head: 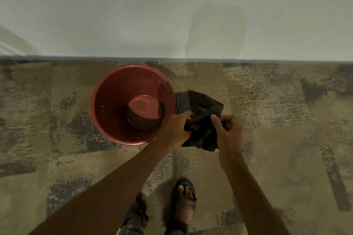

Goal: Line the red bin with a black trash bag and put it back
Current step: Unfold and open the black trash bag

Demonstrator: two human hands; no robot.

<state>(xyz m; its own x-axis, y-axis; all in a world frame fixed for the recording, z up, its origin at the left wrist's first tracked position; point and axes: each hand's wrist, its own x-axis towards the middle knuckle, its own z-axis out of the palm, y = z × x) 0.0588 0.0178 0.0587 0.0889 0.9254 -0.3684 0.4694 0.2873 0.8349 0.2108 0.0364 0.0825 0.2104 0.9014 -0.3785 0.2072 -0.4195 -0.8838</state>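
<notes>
Head view: the red bin (122,89) stands upright and unlined on the patterned floor (277,120), close to the pale wall (172,15). Just right of its rim, the crumpled black bag (200,108) is gripped by both hands: the left hand (176,129) clutches its left side, the right hand (228,129) pinches its right edge. Two sandalled feet (186,196) show below.

The left hand (176,129) hides part of the red bin's (99,112) rim.
</notes>
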